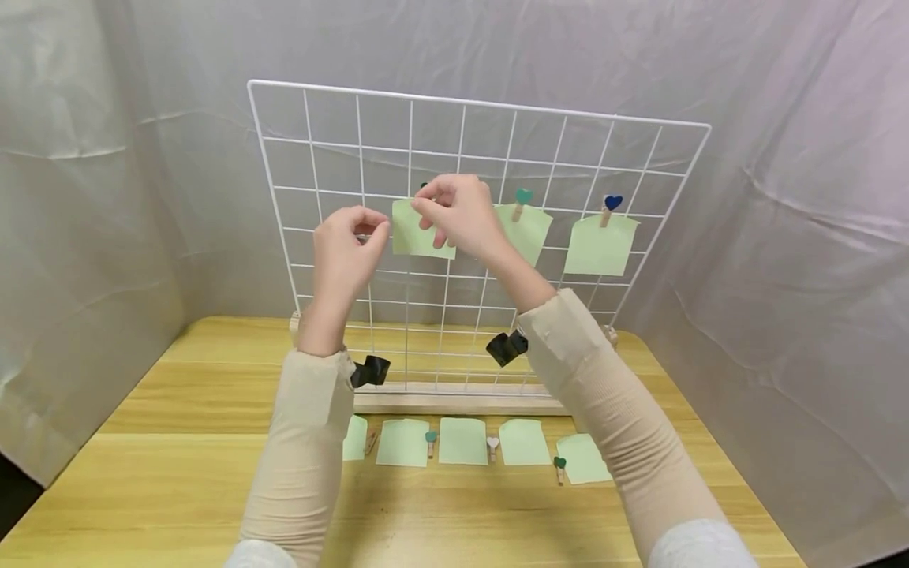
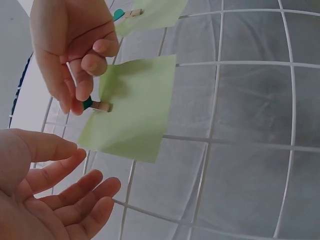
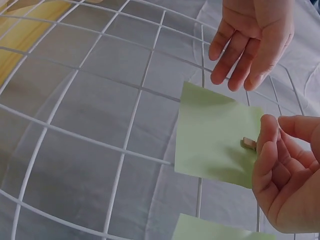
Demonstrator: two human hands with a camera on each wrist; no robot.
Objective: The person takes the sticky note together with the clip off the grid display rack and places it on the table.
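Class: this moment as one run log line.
left hand: beside note | right hand: at its clip | note: clipped at grid

Grid panel, standing on base bar upon table, curtain behind; on it, left to right, left note, middle note and right note, with left peg, middle peg and right peg at their respective upper edges. Before the panel, left hand, just left of left note; right hand, beside left peg, left of middle peg. On table, before base bar, row of five further notes, four further pegs between neighbours.
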